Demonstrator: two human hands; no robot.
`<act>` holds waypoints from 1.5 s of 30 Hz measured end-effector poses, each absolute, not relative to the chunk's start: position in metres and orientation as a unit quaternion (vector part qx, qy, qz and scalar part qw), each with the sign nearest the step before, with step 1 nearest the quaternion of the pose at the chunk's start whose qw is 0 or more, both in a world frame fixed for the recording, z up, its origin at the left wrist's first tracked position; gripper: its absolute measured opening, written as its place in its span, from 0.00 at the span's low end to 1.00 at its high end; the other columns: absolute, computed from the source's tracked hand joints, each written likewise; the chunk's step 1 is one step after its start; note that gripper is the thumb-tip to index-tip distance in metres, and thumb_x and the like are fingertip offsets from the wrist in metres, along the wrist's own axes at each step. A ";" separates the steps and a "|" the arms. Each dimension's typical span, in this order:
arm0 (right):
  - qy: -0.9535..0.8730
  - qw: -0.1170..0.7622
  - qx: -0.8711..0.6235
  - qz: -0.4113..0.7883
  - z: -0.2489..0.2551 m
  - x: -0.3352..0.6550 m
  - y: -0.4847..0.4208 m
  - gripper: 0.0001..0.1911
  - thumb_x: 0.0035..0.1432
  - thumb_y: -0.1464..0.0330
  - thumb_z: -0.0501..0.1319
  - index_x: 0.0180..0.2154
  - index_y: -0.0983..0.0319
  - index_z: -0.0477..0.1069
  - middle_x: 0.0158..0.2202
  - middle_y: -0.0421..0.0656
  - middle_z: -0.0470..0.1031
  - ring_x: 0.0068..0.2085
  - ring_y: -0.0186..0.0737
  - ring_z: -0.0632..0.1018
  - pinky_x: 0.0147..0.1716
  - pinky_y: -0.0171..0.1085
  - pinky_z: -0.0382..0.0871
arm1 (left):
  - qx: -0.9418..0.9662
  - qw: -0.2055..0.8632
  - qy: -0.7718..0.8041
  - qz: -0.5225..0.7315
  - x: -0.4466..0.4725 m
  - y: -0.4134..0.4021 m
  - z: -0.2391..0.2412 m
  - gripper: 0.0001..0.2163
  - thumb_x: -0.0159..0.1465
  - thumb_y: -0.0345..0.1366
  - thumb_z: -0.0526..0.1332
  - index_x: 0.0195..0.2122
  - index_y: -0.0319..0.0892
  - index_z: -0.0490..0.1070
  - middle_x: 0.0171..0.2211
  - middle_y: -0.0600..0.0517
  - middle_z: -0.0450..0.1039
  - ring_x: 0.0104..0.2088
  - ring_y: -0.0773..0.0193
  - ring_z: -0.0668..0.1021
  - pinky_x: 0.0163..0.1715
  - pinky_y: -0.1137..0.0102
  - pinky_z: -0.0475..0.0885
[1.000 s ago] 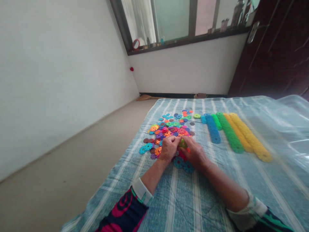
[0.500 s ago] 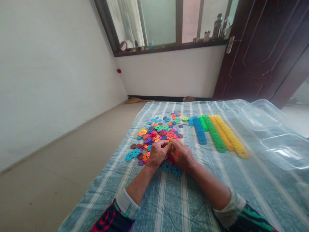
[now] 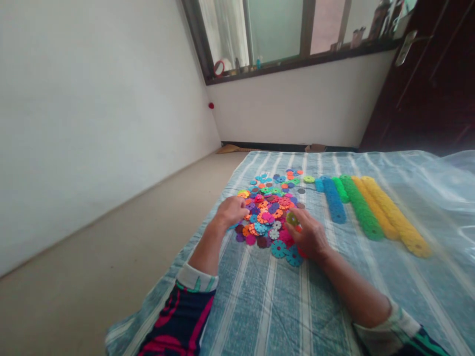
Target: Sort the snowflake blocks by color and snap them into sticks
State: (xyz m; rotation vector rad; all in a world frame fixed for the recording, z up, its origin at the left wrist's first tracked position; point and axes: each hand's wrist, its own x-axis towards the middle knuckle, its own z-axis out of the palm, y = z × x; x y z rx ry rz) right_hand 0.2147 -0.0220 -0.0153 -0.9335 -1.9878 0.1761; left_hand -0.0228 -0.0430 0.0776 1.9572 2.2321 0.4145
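Observation:
Colourful notched plastic discs (image 3: 262,216) lie in a loose pile on the striped cloth. A yellow-green notched disc (image 3: 292,218) is held between the thumb and fingers of my right hand (image 3: 310,234), over the pile's right side. My left hand (image 3: 232,210) is at the pile's left edge with its fingers curled down; whatever is in them is hidden. Two larger blue discs (image 3: 294,256) lie just below my right hand.
Right of the pile lie rows of stacked discs: a blue row (image 3: 334,202), a green row (image 3: 361,210) and yellow rows (image 3: 399,217). Clear plastic containers (image 3: 451,190) stand at the far right, blurred. The striped cloth (image 3: 256,306) drops off at its left edge.
My hands have moved apart: the left to the pile's left edge, the right staying on the right side with the yellow-green disc. The view has swung left.

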 end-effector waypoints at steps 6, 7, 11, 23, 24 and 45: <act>-0.803 0.445 -0.387 0.082 -0.016 0.215 -0.022 0.17 0.58 0.63 0.57 0.47 0.62 0.69 0.42 0.48 0.75 0.41 0.45 0.77 0.39 0.41 0.71 | 0.636 0.136 0.759 0.030 -0.061 -0.052 0.081 0.05 0.42 0.33 0.66 0.20 0.42 0.70 0.16 0.59 0.62 0.21 0.68 0.65 0.23 0.72 0.53; -0.804 0.442 -0.388 0.087 -0.017 0.215 -0.022 0.17 0.58 0.63 0.57 0.47 0.61 0.69 0.42 0.48 0.75 0.41 0.45 0.77 0.39 0.41 0.71 | 0.638 0.142 0.756 0.024 -0.061 -0.051 0.078 0.07 0.40 0.33 0.67 0.18 0.42 0.69 0.15 0.59 0.61 0.20 0.68 0.64 0.23 0.72 0.52; -0.798 0.445 -0.394 0.101 -0.018 0.217 -0.021 0.17 0.57 0.63 0.58 0.47 0.61 0.69 0.43 0.48 0.75 0.41 0.45 0.77 0.39 0.41 0.71 | 0.633 0.143 0.760 0.033 -0.058 -0.049 0.070 0.11 0.35 0.31 0.69 0.15 0.42 0.65 0.14 0.60 0.59 0.19 0.69 0.62 0.21 0.71 0.51; -0.795 0.436 -0.403 0.123 -0.019 0.218 -0.019 0.16 0.56 0.63 0.59 0.46 0.60 0.70 0.40 0.46 0.75 0.39 0.44 0.76 0.37 0.40 0.71 | 0.613 0.167 0.768 0.083 -0.056 -0.050 0.071 0.10 0.35 0.25 0.63 0.12 0.42 0.60 0.11 0.61 0.56 0.17 0.71 0.60 0.19 0.72 0.51; -0.795 0.436 -0.404 0.123 -0.020 0.218 -0.018 0.16 0.56 0.63 0.59 0.46 0.60 0.70 0.40 0.46 0.75 0.39 0.44 0.76 0.37 0.40 0.70 | 0.613 0.169 0.767 0.086 -0.057 -0.050 0.071 0.09 0.35 0.25 0.62 0.13 0.42 0.61 0.12 0.61 0.57 0.17 0.70 0.61 0.19 0.72 0.51; -0.792 0.439 -0.404 0.130 -0.021 0.216 -0.016 0.15 0.57 0.62 0.59 0.46 0.60 0.70 0.39 0.46 0.75 0.38 0.43 0.76 0.39 0.40 0.70 | 0.650 0.239 0.697 0.188 -0.066 -0.048 0.077 0.08 0.41 0.30 0.59 0.22 0.41 0.76 0.21 0.56 0.71 0.26 0.66 0.71 0.27 0.73 0.63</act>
